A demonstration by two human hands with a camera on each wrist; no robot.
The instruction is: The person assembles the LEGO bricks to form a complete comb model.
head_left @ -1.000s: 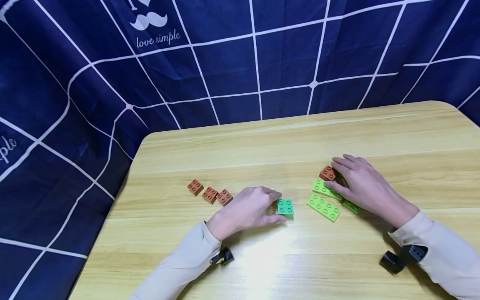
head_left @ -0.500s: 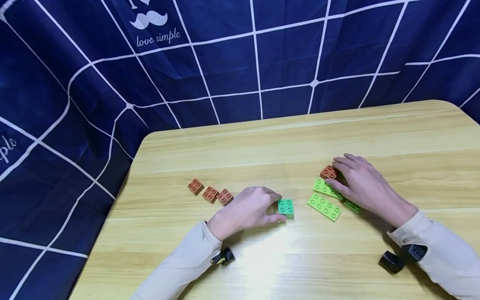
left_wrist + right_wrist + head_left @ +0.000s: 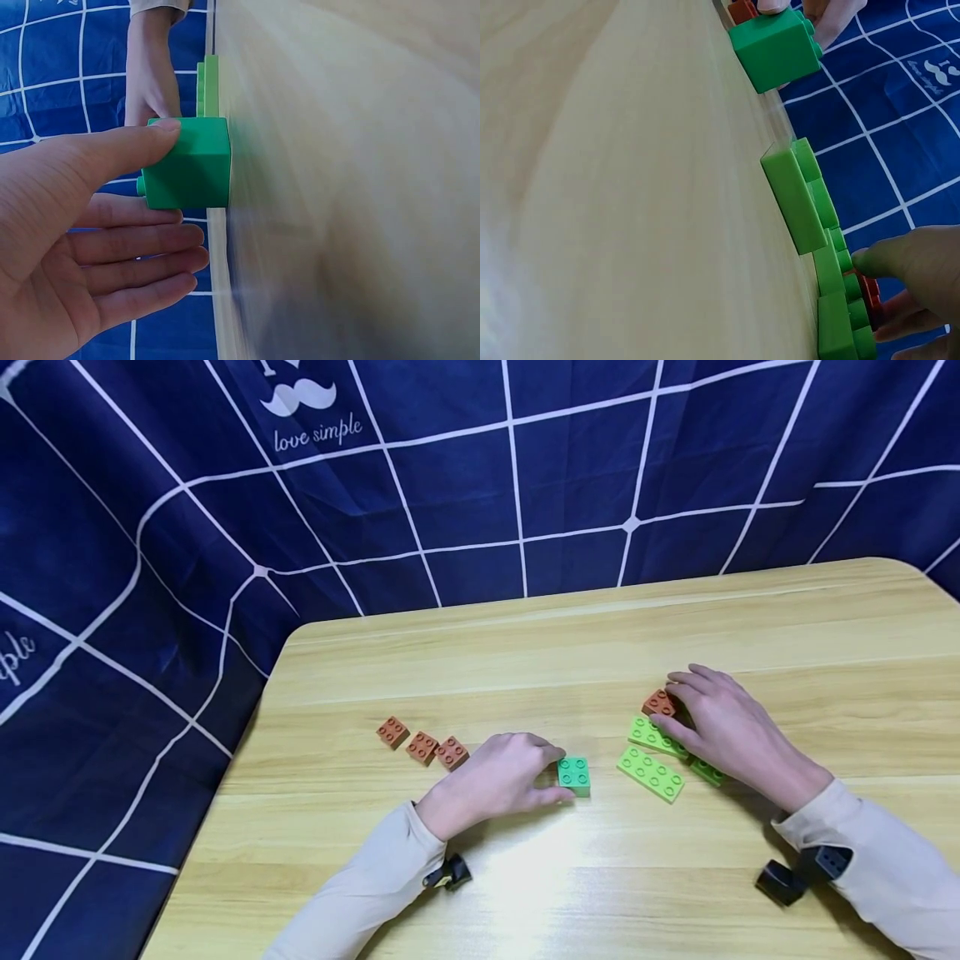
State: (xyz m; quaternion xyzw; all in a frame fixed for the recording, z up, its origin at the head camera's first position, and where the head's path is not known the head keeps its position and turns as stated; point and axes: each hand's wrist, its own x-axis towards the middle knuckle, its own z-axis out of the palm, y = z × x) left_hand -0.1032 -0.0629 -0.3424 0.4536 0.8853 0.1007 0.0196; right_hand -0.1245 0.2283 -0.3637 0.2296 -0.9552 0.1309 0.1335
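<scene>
My left hand pinches a green toy building brick between thumb and index finger, studs up on the table. In the left wrist view, the thumb lies on one side of the green brick while the other fingers extend below it. Farther right, my right hand has thumb and fingertips about a red-brown brick. Beneath that hand sits a lime eight-stud brick, with another lime brick in front. A darker green brick is partly hidden under the right hand.
Three red-brown bricks, among them a far-left one, lie in a loose row left of my left hand. The wooden table meets a blue, white-lined curtain behind and at left. Black wrist devices are on both sleeves.
Both hands keep the same grip and place by the bricks. Only a very slight shift of the whole head view shows.
</scene>
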